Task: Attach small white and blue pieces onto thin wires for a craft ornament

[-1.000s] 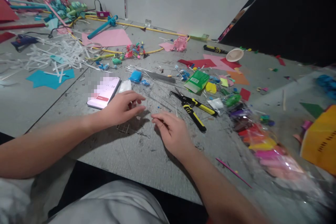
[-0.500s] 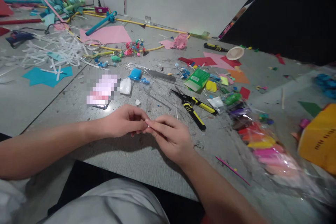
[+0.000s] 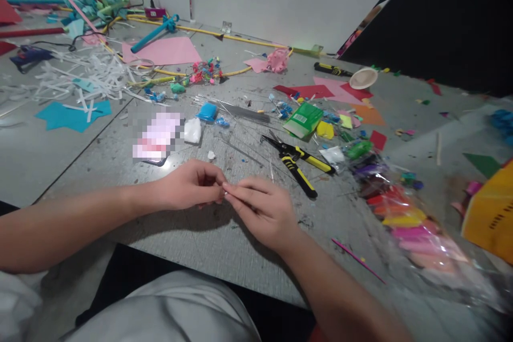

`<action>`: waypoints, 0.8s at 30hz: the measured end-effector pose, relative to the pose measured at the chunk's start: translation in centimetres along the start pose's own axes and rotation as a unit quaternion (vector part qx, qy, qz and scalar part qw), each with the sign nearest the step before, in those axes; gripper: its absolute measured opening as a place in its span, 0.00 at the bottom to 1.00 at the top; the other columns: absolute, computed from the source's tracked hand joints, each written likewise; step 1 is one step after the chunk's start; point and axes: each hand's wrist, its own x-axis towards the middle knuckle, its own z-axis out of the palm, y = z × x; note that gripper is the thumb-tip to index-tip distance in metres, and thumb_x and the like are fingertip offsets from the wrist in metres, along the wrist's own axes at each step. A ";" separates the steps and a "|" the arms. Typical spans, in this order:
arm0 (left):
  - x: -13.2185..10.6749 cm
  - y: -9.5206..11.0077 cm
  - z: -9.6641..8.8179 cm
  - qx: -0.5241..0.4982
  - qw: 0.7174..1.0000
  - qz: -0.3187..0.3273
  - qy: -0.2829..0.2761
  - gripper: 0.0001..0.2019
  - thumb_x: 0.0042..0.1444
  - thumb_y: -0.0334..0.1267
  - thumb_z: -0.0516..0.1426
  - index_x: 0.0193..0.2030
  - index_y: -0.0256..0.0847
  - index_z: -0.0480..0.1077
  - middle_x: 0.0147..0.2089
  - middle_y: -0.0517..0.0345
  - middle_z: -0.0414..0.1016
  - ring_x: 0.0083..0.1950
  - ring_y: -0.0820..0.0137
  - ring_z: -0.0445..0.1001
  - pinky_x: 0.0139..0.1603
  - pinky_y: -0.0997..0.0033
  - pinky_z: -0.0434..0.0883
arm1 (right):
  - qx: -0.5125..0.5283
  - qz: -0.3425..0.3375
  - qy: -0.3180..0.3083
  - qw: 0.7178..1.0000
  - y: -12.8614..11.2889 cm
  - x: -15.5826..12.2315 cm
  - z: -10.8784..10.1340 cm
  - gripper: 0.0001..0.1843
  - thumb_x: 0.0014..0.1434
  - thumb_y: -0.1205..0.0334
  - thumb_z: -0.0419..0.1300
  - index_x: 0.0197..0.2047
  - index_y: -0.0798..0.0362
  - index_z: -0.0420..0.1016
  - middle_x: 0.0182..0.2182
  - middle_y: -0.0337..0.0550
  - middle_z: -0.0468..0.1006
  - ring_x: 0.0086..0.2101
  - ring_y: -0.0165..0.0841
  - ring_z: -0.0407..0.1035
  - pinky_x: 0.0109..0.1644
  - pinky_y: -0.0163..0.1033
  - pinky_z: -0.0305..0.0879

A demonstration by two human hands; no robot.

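My left hand (image 3: 195,184) and my right hand (image 3: 262,208) meet fingertip to fingertip low over the table. Both are closed in a pinch around a tiny piece of white clay (image 3: 225,193), mostly covered by the fingers. Just beyond them lies a small torn lump of white clay (image 3: 211,155). Behind that sit a white clay packet (image 3: 192,131) and a blue clay packet (image 3: 207,112). To the right of my right hand, pliers (image 3: 297,157) with black and yellow handles rest spread apart. A phone (image 3: 158,136), its screen blurred out, lies beyond my left hand.
Thin metal wires (image 3: 244,113) lie mid-table. Clear bags of coloured clay (image 3: 409,219) and a yellow packet (image 3: 492,214) cover the right side. A magenta stick (image 3: 358,261) is near the front. White paper strips (image 3: 88,77) heap at left; a green box (image 3: 303,120) stands behind the pliers.
The fingers of my right hand have shifted slightly around the tiny white piece. Both hands stay joined in nearly the same place. The view has moved a little.
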 end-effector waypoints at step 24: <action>0.6 -1.0 -2.2 0.422 0.884 0.128 0.154 0.08 0.78 0.35 0.64 0.50 0.37 0.86 0.43 0.53 0.84 0.41 0.65 0.77 0.49 0.65 0.74 | 0.343 0.323 0.007 0.882 1.1 0.9 -0.8 0.10 0.50 0.56 0.62 0.33 0.53 0.73 0.18 0.32 0.68 0.18 0.23 0.62 0.21 0.29 0.57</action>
